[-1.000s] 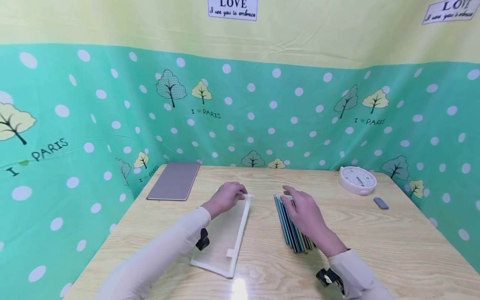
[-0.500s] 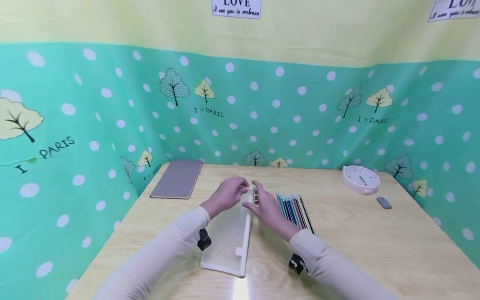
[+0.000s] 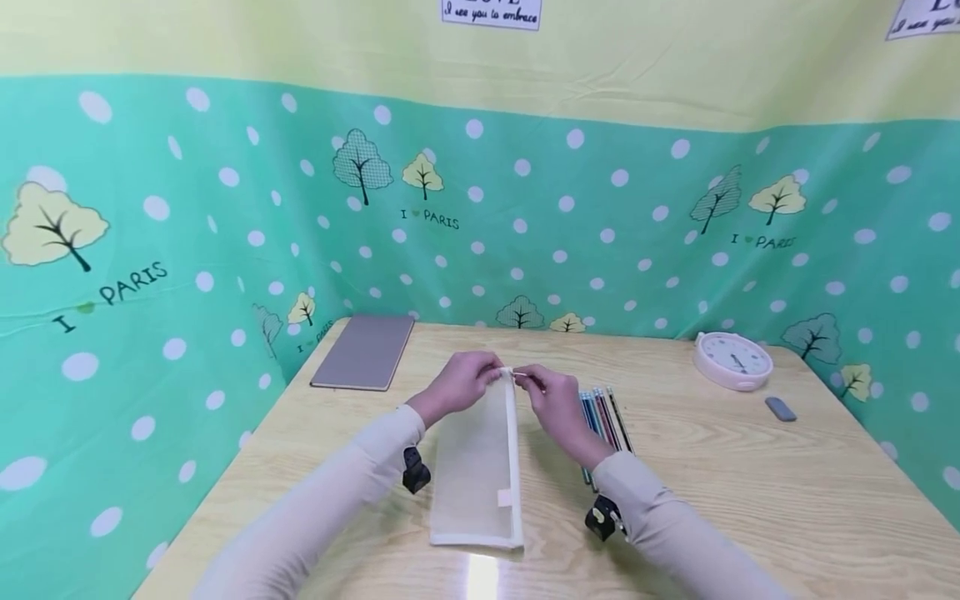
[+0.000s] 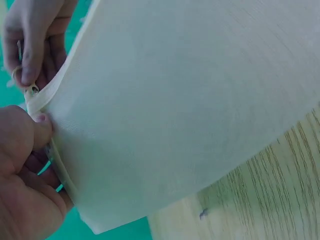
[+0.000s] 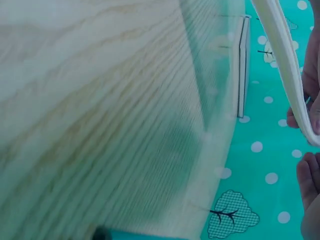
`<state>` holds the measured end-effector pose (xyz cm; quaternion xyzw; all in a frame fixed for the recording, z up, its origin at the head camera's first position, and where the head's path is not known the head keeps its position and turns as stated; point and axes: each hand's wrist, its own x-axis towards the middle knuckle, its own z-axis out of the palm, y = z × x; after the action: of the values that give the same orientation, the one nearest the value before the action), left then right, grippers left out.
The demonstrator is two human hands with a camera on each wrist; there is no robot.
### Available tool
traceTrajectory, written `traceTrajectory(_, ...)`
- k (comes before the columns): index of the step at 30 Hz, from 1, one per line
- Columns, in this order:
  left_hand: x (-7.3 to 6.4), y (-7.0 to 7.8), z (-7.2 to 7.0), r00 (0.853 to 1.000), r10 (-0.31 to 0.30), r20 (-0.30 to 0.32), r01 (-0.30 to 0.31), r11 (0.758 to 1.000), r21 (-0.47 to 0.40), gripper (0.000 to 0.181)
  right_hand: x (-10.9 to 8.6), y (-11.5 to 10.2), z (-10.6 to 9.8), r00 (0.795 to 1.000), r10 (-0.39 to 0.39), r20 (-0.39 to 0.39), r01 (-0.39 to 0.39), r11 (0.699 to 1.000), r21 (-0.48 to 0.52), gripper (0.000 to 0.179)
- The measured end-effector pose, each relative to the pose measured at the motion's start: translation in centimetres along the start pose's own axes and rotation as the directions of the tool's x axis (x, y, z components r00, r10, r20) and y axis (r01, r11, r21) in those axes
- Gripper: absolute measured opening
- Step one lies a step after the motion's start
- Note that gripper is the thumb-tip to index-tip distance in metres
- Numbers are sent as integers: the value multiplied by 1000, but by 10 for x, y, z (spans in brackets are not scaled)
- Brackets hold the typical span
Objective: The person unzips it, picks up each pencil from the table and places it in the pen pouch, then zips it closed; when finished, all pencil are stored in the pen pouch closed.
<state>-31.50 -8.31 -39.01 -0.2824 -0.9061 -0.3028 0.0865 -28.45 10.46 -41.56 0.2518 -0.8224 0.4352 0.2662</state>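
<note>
White mesh pouch [image 3: 474, 467] pinched by left hand [image 3: 459, 383]; right hand [image 3: 558, 407] pinches zipper pull [image 4: 33, 90], clear only from left wrist; wooden counter [image 3: 712, 483], green dotted curtain [image 3: 540, 192].

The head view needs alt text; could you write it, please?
The left hand and right hand hold a pale pouch by its far end, at a wooden table. Pencils and a clock lie to its right, a notebook left.

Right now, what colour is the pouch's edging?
White; the edging shows best in the head view.
</note>
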Motion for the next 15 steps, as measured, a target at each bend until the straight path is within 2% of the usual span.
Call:
traceTrajectory(4,1,-3,-2,999,-48,7,48,997,-66,12,-3,4,-3,995,-103,15,104,991,-79,13)
traceTrajectory(7,3,-4,-2,997,-67,35,70,993,-99,13,-6,6,-4,985,-174,16,174,975,-137,13)
traceTrajectory(15,11,-7,-3,992,-125,27,128,968,-215,15,-4,7,-12,965,-262,17,261,948,-184,16)
